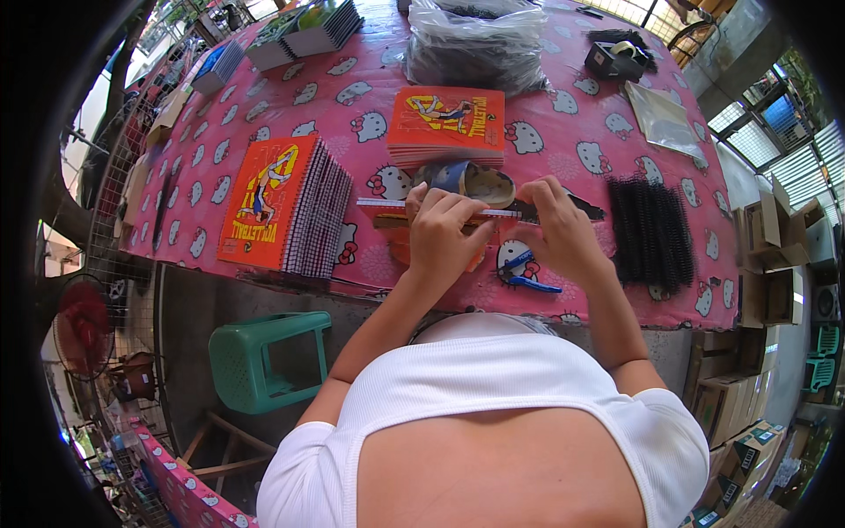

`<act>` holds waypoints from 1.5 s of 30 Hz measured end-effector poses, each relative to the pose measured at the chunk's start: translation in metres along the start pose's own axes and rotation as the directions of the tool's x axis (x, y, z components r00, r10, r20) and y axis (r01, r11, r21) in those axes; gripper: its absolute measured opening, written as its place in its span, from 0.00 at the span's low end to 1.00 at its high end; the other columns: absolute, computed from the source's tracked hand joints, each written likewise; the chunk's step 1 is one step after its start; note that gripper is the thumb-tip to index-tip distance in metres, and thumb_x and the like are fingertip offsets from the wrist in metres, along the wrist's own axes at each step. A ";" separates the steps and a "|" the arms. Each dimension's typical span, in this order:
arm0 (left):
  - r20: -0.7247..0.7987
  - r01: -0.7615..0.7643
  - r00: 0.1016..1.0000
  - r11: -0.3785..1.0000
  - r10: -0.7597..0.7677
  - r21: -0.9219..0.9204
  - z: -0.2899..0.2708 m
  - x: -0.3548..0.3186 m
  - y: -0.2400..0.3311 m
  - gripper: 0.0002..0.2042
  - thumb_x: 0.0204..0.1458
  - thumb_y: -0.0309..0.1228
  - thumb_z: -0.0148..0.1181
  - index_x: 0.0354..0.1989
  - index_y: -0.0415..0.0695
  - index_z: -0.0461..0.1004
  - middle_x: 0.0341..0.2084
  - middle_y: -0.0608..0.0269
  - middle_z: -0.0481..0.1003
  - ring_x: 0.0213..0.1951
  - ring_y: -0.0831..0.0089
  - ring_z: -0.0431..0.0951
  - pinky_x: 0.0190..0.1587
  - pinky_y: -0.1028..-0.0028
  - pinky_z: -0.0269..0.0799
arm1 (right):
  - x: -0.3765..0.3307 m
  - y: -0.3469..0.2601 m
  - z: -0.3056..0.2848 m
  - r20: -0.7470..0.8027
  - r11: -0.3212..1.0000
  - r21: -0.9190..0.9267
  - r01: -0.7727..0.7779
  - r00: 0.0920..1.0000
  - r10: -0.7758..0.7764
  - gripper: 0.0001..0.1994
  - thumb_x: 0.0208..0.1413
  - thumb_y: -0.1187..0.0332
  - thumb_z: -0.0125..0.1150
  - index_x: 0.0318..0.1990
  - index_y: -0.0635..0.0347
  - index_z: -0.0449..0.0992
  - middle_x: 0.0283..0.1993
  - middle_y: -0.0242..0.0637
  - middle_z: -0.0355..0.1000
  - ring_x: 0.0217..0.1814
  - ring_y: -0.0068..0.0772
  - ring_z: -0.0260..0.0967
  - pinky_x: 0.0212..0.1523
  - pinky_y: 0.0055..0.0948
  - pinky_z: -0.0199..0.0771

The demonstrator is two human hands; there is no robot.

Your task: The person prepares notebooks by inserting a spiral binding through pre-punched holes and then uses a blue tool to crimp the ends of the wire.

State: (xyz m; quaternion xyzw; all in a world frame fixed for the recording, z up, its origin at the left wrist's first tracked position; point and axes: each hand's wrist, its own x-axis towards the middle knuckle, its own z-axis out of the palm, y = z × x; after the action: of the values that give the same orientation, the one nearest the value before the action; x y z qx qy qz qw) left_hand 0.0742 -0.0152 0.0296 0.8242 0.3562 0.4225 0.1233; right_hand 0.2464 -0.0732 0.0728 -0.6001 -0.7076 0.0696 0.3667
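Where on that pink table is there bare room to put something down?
Bare pink tablecloth shows between the flat orange notebook stack and the clear plastic sleeve, and left of the tilted orange spiral notebook pile. It is crowded around both hands, with tape roll, blue pliers and black binding coils.

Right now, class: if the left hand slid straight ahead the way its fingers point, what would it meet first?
Probably the tape roll, lying just beyond the left hand and the notebook edge it presses. Past that sits the orange notebook stack. Depth is hard to judge here.
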 end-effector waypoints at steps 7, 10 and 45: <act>0.015 -0.009 1.000 1.000 0.009 -0.016 -0.004 -0.001 0.000 0.08 0.37 0.31 0.66 0.28 0.47 0.79 0.25 0.68 0.77 0.34 0.69 0.74 0.56 0.61 0.54 | -0.002 0.008 0.004 0.024 0.998 0.002 0.063 0.998 -0.063 0.09 0.51 0.65 0.60 0.36 0.56 0.71 0.32 0.37 0.68 0.33 0.45 0.70 0.29 0.40 0.70; 0.045 0.011 0.999 1.000 -0.010 -0.026 -0.005 -0.001 0.000 0.08 0.37 0.31 0.66 0.29 0.47 0.79 0.26 0.68 0.77 0.35 0.69 0.74 0.57 0.61 0.54 | -0.003 0.008 0.006 0.178 0.996 -0.063 0.064 0.983 -0.052 0.10 0.51 0.65 0.60 0.38 0.57 0.69 0.35 0.38 0.67 0.36 0.46 0.70 0.31 0.41 0.70; -0.007 -0.009 1.000 1.000 0.010 0.014 -0.018 -0.008 -0.015 0.11 0.36 0.37 0.70 0.27 0.48 0.78 0.22 0.68 0.76 0.32 0.69 0.74 0.51 0.64 0.57 | 0.032 0.099 0.006 0.329 0.862 0.428 -0.271 0.935 0.131 0.19 0.44 0.74 0.62 0.47 0.64 0.72 0.40 0.37 0.74 0.42 0.26 0.71 0.43 0.25 0.72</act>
State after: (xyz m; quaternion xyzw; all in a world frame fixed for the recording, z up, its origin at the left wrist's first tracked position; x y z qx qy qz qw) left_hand 0.0499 -0.0117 0.0285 0.8252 0.3556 0.4236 0.1143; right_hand 0.3215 -0.0157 0.0289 -0.5486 -0.6485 0.3626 0.3835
